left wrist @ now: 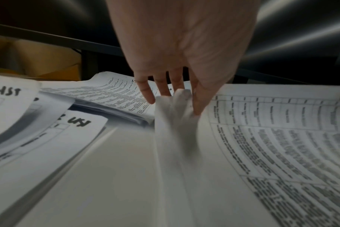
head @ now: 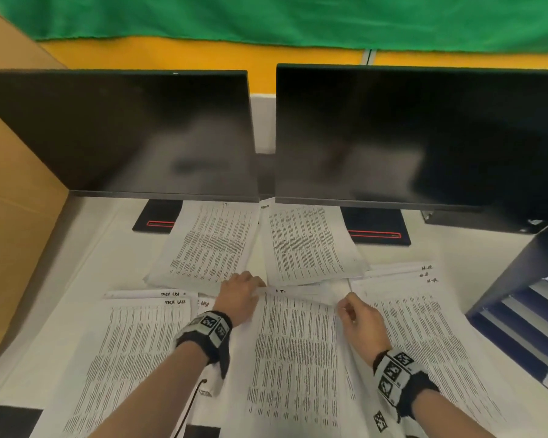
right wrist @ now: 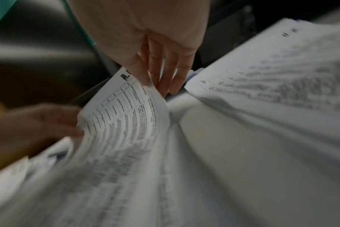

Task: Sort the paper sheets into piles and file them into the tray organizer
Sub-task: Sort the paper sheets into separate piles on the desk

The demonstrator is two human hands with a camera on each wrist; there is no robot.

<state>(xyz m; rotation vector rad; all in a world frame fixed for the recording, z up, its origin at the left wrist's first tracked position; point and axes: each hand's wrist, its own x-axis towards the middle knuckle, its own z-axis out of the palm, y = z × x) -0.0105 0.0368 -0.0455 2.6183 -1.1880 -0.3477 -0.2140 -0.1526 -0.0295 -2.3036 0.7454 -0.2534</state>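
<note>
A printed paper sheet is lifted off the middle of the desk and bows between my hands. My left hand grips its far left corner; in the left wrist view the thumb lies on top of the sheet and the fingers go beneath. My right hand pinches the far right corner, thumb against fingers on the sheet. Two piles lie behind, one left and one right. The dark blue tray organizer stands at the right edge.
A spread of sheets headed "Task list" lies at the left, another spread at the right beside the organizer. Two dark monitors on stands close off the back. A cardboard wall borders the left.
</note>
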